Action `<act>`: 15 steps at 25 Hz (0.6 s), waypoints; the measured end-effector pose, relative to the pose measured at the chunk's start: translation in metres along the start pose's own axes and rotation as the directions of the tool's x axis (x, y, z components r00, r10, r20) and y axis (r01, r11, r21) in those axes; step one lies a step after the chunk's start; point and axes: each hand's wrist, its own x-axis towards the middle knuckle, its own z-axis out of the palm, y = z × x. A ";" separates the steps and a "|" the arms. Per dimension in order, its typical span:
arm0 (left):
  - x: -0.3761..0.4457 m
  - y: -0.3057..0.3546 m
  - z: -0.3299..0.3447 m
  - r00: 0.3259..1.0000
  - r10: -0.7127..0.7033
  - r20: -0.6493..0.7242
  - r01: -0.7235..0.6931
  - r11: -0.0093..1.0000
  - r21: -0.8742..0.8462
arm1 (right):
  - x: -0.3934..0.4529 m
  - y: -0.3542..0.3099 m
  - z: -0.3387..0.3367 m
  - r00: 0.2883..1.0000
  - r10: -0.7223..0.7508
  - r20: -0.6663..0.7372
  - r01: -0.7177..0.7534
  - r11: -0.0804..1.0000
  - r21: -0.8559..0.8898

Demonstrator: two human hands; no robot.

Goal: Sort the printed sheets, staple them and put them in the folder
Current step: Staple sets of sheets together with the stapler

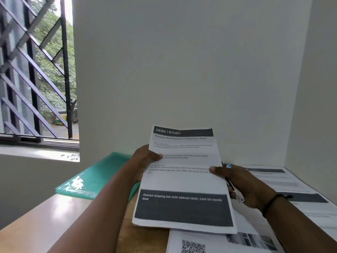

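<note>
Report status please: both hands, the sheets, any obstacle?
Left hand and right hand grip held sheets; right also holds a pen-like item. Green folder behind left. No obstacle.

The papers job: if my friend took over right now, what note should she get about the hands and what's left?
Left hand and right hand both hold the printed sheets up over the desk, thumbs on the front. The right hand also holds what looks like a small stapler.
More sheets lie on the desk at right; another with a QR code lies below.
The green folder lies at left, shut.
Whether the held sheets are stapled cannot be seen. Left: finish sorting, staple, put them in the folder.
</note>
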 end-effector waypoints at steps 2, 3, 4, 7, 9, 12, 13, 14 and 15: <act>-0.010 0.001 -0.001 1.000 -0.016 0.017 0.017 0.999 -0.037 | -0.004 -0.004 0.008 0.998 -0.054 -0.019 0.054 0.998 0.022; -0.016 0.000 -0.001 0.997 -0.036 0.067 0.037 0.999 -0.021 | -0.006 -0.007 0.011 0.997 -0.073 -0.024 0.074 0.996 0.046; -0.022 0.001 -0.004 0.993 -0.058 0.106 0.057 0.998 0.015 | -0.007 -0.009 0.013 0.996 -0.085 -0.033 0.087 0.994 0.066; -0.038 0.011 -0.035 0.998 -0.015 0.068 0.007 0.993 0.114 | -0.011 -0.013 0.017 0.996 -0.083 -0.021 0.084 0.996 0.028; -0.047 0.023 -0.079 1.000 0.001 -0.017 0.002 0.985 0.175 | -0.012 -0.014 0.017 0.998 -0.066 -0.015 0.065 0.997 -0.030; -0.065 0.022 -0.139 0.991 -0.102 -0.088 0.121 0.962 0.244 | -0.010 -0.010 0.012 0.995 -0.091 -0.030 0.085 0.983 -0.163; -0.071 0.018 -0.149 0.979 -0.145 -0.144 0.188 0.917 0.351 | -0.008 -0.007 0.009 0.994 -0.105 -0.029 0.094 0.959 -0.266; -0.072 0.012 -0.156 0.963 -0.181 -0.200 0.257 0.839 0.480 | -0.006 -0.003 0.006 0.993 -0.114 -0.029 0.094 0.915 -0.393; -0.071 0.005 -0.161 0.948 -0.202 -0.246 0.312 0.741 0.595 | -0.002 0.002 0.004 0.994 -0.111 -0.020 0.085 0.852 -0.516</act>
